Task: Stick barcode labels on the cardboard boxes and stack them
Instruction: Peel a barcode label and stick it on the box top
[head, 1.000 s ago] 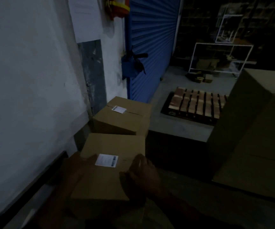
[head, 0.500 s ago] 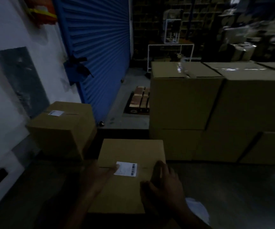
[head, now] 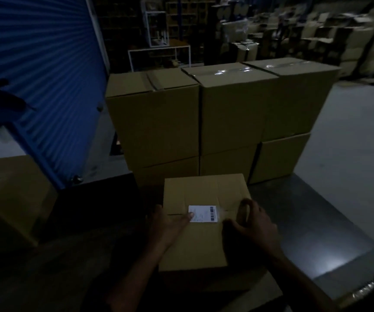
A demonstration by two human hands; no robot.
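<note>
A small brown cardboard box (head: 204,194) sits low in the middle of the head view with a white barcode label (head: 203,213) on its top. My left hand (head: 169,224) lies on the box's left side, its fingertip touching the label's left edge. My right hand (head: 251,224) grips the box's right edge, fingers curled over the top. Just behind it stands a stack of larger taped cardboard boxes (head: 204,115), two layers high and three wide.
A blue roller shutter (head: 40,75) fills the upper left. Another brown box (head: 8,188) stands at the left edge. White metal frames (head: 159,52) and many more cartons sit in the dark background. Bare grey floor (head: 350,154) lies to the right.
The view has swung right: the shutter and the labelled box by the wall slid left, the big stack came to the centre. Both hands stay on the small box.
</note>
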